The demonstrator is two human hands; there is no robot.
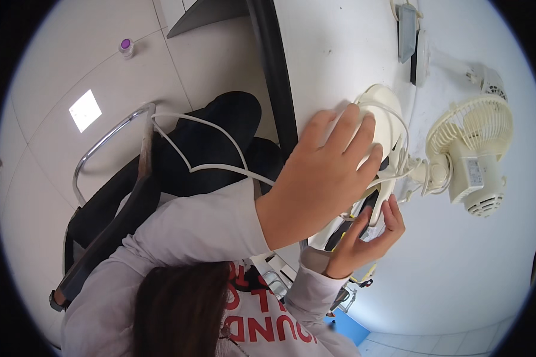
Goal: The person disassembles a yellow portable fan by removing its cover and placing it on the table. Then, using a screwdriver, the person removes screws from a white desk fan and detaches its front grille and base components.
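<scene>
A cream electric fan (470, 143) has a round grille, a vented motor housing and a jointed neck. Its rounded cream base (380, 98) lies at the white table's edge. My left hand (318, 178) is bent over this base with its fingertips pressed on it; its thumb is hidden. Lower right, my right hand (369, 244) has its thumb and fingers round a curved cream part (382, 205) with a dark inner side, seemingly of the same base. A cream cord (217, 168) loops over my lap, passes under my left wrist, and also curves round the base.
The white table (315, 53) has a dark front edge. Grey and black small objects (408, 35) stand at its far side. A chair's metal armrest (113, 128) is at left. A purple-lidded jar (126, 47) sits on the tiled floor. A pale wall (446, 268) rises behind the fan.
</scene>
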